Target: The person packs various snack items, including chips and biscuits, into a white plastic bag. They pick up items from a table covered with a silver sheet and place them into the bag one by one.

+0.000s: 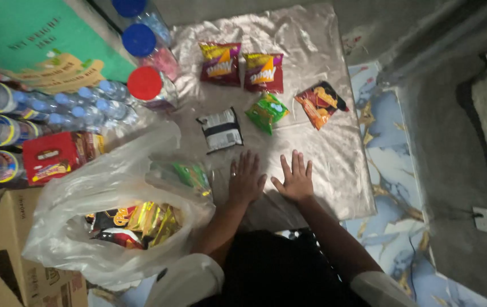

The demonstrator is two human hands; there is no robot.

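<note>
Both hands (246, 181) (294, 181) flat, seemingly pressing cloth (317, 68).

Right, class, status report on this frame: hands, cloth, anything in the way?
Left hand and right hand flat, empty, on shiny cloth. Snack packets laid out beyond fingertips. Plastic bag beside left hand.

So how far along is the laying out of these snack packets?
Five small snack packets lie on the shiny beige cloth: two maroon, one black-and-white, one green, one orange. Both hands, left and right, rest flat and empty on the cloth. The clear plastic bag beside them holds many more packets.
</note>
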